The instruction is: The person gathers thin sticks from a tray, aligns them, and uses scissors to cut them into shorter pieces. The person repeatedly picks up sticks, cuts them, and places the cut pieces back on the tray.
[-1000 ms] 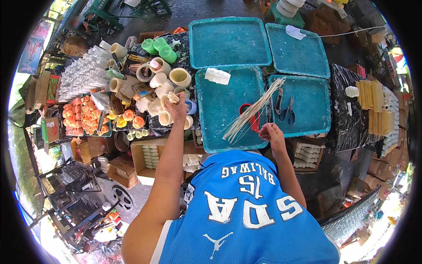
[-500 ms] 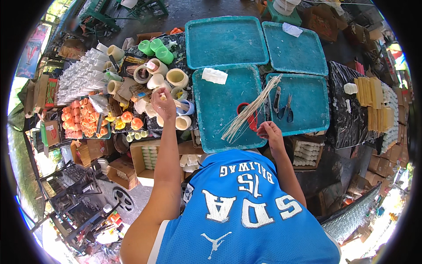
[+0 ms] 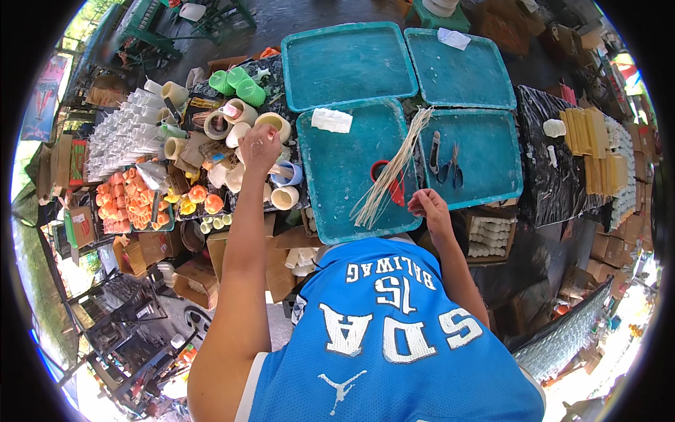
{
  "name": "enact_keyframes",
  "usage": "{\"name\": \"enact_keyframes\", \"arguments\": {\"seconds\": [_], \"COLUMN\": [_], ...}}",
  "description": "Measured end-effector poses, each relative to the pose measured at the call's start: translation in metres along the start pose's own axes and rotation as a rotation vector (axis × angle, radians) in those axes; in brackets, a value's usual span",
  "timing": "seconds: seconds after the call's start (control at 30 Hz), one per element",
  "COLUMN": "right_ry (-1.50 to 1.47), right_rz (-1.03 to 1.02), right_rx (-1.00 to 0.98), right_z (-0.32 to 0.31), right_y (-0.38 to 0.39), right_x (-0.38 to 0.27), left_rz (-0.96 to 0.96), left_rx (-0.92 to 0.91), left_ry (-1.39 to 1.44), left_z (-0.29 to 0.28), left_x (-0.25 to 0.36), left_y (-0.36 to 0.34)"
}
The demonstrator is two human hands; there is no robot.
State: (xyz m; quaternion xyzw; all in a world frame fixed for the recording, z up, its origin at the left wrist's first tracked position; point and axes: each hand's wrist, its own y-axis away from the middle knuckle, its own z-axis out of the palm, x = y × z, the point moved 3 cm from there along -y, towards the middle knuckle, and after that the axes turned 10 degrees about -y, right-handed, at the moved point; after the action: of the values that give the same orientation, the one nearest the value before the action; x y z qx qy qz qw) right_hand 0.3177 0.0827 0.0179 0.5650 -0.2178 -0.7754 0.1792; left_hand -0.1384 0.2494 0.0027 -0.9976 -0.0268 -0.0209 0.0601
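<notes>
My left hand (image 3: 259, 149) is over a cluster of cream-coloured cylinders, close to a wide hollow cylinder (image 3: 278, 124). Its fingers are bent together, and whatever they grip is hidden. A blue cup (image 3: 294, 176) with pale strands in it stands just below that hand. Above the front edge of the teal trays hovers my right hand (image 3: 429, 207), its fingers curled toward the thumb; I cannot make out anything in them. Beside it, a bundle of long pale strands (image 3: 395, 169) lies across the left front tray (image 3: 330, 200), partly over a red-handled tool (image 3: 397, 190).
Scissors (image 3: 456, 169) and a utility knife (image 3: 434, 151) lie in the right front tray (image 3: 492, 193). White tapered pieces (image 3: 126, 130), orange moulded pieces (image 3: 123, 200) and green cylinders (image 3: 249, 91) crowd the left. Yellow sheets (image 3: 598, 151) are stacked at the right on black plastic.
My left hand has moved slightly up, from beside the blue cup toward the wide cream cylinder. My right hand stays near the tray's front edge. The whole view has shifted a little.
</notes>
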Motion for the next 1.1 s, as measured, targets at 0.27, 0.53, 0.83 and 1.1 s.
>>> {"name": "enact_keyframes", "arguments": {"seconds": [0.27,0.53,0.83,1.1], "right_ry": [0.021,0.017,0.021,0.014], "right_rz": [0.01,-0.025,-0.039,-0.039], "right_rx": [-0.012,-0.023,-0.04,-0.115], "right_z": [-0.003,0.002,0.003,0.014], "right_y": [-0.002,-0.008,-0.016,-0.023], "right_x": [0.013,0.007,0.01,0.003], "left_rz": [0.121,-0.154,-0.459,-0.442], "left_rx": [-0.145,0.152,0.133,0.237], "left_ry": [-0.063,0.331,0.461,0.061], "left_z": [0.008,-0.047,-0.044,-0.027], "left_x": [0.001,-0.018,-0.031,-0.011], "left_y": [0.001,0.004,0.094,0.118]}}
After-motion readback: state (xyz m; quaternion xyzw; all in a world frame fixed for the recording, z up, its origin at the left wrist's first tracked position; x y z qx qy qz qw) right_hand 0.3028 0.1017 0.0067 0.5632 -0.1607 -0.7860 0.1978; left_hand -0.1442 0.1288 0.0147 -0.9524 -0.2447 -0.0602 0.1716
